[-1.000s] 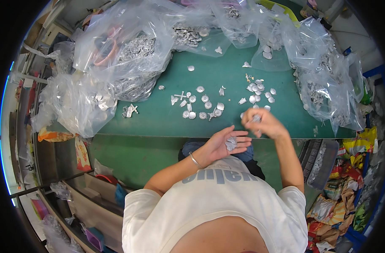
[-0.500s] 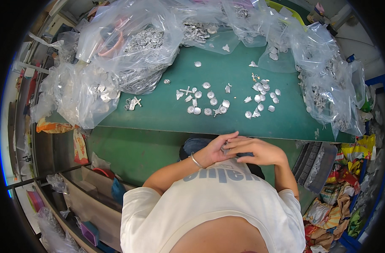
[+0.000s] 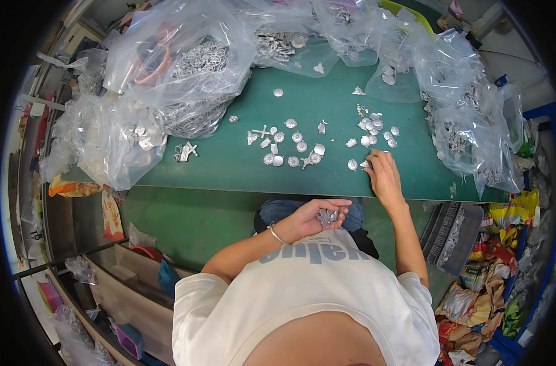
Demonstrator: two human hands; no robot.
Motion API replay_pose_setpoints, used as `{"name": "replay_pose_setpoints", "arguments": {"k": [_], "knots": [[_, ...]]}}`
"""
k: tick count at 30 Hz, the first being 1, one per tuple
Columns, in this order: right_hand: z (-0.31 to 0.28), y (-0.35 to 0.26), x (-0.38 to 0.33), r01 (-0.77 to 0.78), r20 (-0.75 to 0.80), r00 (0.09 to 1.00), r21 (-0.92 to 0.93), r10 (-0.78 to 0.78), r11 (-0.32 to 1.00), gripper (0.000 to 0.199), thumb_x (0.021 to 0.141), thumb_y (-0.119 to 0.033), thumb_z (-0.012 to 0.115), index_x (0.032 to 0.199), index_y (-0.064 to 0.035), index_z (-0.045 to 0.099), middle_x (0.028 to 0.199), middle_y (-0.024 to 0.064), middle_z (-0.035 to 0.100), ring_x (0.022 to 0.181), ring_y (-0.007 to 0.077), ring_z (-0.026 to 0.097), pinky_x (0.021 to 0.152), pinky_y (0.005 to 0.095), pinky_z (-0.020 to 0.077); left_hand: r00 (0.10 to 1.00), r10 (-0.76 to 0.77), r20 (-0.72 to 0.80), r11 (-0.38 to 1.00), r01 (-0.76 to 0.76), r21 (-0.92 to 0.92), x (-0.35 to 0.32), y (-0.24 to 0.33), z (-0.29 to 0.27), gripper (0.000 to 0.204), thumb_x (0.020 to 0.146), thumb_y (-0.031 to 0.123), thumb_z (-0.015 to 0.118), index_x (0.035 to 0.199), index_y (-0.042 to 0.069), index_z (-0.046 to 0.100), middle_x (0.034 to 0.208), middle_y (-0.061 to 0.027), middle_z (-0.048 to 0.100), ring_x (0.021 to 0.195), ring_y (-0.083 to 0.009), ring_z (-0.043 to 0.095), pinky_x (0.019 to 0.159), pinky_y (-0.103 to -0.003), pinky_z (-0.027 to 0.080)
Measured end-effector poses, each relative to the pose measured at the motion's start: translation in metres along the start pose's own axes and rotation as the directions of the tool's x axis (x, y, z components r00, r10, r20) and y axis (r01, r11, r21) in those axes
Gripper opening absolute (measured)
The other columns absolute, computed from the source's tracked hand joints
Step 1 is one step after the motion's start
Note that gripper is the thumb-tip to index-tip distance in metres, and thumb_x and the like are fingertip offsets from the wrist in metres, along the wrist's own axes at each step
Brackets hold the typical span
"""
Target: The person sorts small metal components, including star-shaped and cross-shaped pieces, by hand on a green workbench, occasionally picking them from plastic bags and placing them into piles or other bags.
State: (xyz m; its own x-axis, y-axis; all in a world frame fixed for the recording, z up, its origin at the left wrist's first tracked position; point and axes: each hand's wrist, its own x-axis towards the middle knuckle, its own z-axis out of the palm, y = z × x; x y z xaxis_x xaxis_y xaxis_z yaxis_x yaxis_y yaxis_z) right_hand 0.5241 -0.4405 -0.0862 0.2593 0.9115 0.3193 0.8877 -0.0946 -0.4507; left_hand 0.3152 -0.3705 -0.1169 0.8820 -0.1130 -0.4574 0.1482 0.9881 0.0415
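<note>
Now your left hand (image 3: 311,218) cups metal pieces (image 3: 327,216) | right hand (image 3: 383,174) fingertips pinch a piece (image 3: 364,164) on green table (image 3: 229,165)

Small metal pieces (image 3: 302,146) lie scattered mid-frame on the tabletop (image 3: 241,165). Plastic bags (image 3: 168,79) of parts ring its upper-left, top and right edges. Snack packets (image 3: 485,293) lie lower right.
</note>
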Motion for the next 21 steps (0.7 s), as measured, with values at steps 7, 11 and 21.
{"name": "replay_pose_setpoints", "arguments": {"k": [7,11,21], "knots": [[-0.009,-0.024,-0.013,-0.233,0.074,0.972,0.335,0.221,0.913,0.015,0.071,0.001,0.068,0.082,-0.0005,0.058,0.080,0.0082,0.055,0.068,0.0222,0.052,0.062,0.0315,0.0431,1.000,0.004,0.026,0.999,-0.003,-0.037,0.003,-0.004,0.002,0.038,0.091,0.019,0.050,0.123,-0.002,0.049,0.113,-0.0140,0.058,0.101,-0.0257,0.060,0.088,-0.038,0.049],[-0.014,-0.067,-0.019,-0.307,0.304,0.943,0.636,0.135,0.708,0.014,0.072,0.002,0.068,0.084,-0.0003,0.061,0.076,0.0070,0.056,0.066,0.0174,0.052,0.059,0.0282,0.0429,0.991,0.114,0.075,0.983,-0.101,-0.156,0.003,-0.006,0.006,0.033,0.094,0.029,0.049,0.110,0.001,0.055,0.116,-0.0143,0.057,0.103,-0.0275,0.059,0.088,-0.039,0.050],[0.008,-0.063,0.008,-0.248,0.188,0.968,0.604,0.167,0.758,0.007,0.079,0.000,0.062,0.086,0.0004,0.061,0.075,0.0056,0.058,0.066,0.0133,0.052,0.059,0.0251,0.0389,0.993,0.064,0.095,0.992,-0.054,-0.111,-0.029,0.003,-0.006,0.020,0.093,0.022,0.053,0.097,0.003,0.057,0.076,-0.0015,0.045,0.059,-0.0083,0.038,0.046,-0.020,0.032]]}}
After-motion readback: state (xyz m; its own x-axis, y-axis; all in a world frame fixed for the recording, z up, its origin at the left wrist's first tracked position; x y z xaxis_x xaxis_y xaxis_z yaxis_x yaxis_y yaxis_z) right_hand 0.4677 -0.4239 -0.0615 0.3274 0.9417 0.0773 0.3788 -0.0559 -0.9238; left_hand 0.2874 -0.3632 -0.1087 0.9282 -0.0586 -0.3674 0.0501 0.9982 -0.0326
